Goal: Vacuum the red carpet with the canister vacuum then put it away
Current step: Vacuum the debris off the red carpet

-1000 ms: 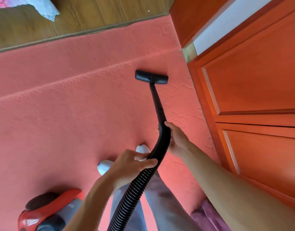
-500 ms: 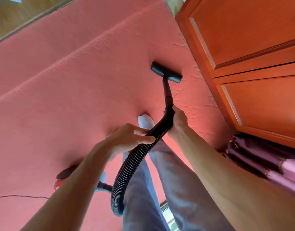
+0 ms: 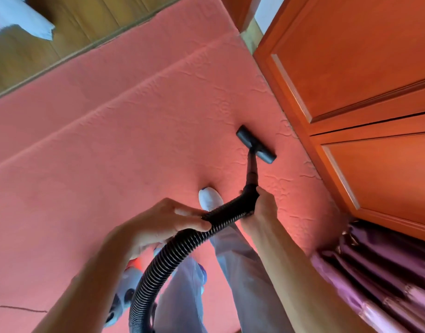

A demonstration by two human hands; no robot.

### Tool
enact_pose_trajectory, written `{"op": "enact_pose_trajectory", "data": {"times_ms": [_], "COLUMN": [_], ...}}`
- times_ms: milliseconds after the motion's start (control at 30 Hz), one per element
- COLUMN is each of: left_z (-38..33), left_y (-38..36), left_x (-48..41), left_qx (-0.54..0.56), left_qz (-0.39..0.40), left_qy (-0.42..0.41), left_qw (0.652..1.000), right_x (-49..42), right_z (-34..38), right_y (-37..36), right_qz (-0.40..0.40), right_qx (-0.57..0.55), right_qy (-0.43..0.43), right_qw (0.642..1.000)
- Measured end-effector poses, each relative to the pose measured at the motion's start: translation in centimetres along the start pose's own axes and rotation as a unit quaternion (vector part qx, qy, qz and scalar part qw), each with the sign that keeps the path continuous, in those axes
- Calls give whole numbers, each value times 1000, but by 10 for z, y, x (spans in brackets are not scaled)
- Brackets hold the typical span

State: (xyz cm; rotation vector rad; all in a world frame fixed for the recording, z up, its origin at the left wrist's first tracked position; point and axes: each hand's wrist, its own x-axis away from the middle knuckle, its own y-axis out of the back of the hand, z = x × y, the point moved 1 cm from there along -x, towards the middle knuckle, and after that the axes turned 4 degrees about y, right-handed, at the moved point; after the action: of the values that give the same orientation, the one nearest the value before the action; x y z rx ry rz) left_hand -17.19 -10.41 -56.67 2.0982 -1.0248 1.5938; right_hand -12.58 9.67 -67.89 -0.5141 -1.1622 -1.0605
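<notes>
Covering most of the view, one red carpet lies flat, its surface embossed and crossed by two long raised lines. Along the carpet's right edge stands one orange cupboard with two panelled doors. Past the carpet's far edge runs a strip of wood floor. At the carpet's near right corner hangs one purple cloth, cut off by the frame. Two legs in grey trousers stand on the carpet.

One black ribbed hose curves up over the carpet, its lower end out of view. The vacuum sits on the carpet behind the left forearm, mostly hidden, with only red and grey bits showing.

Two hands work. The left hand wraps its fingers round the hose. The right hand grips the hose's rigid end, where the wand begins. One nozzle rests flat on the carpet, near the cupboard. One white toe shows on the carpet beside the wand. One thin dark cord crosses the carpet's left side.
</notes>
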Motion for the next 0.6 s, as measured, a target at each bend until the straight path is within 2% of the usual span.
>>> {"op": "enact_pose_trajectory", "data": {"times_ms": [100, 267, 467, 600], "left_z": [0, 13, 68, 103], "left_y": [-11, -60, -86, -61], "left_x": [-3, -30, -6, 35], "left_qx": [-18, -15, 56, 43], "left_qz": [-2, -121, -83, -41], "left_qy": [2, -73, -120, -107], "left_qw": [1000, 990, 988, 992], "right_x": [-8, -41, -28, 0], "right_z": [-15, -1, -31, -96], "right_y": [14, 16, 46, 87], "right_qz": [-5, 57, 100, 144], "right_qx": [-12, 6, 39, -31], "right_qy": [-1, 60, 72, -28], "right_qw": [1000, 997, 992, 989]}}
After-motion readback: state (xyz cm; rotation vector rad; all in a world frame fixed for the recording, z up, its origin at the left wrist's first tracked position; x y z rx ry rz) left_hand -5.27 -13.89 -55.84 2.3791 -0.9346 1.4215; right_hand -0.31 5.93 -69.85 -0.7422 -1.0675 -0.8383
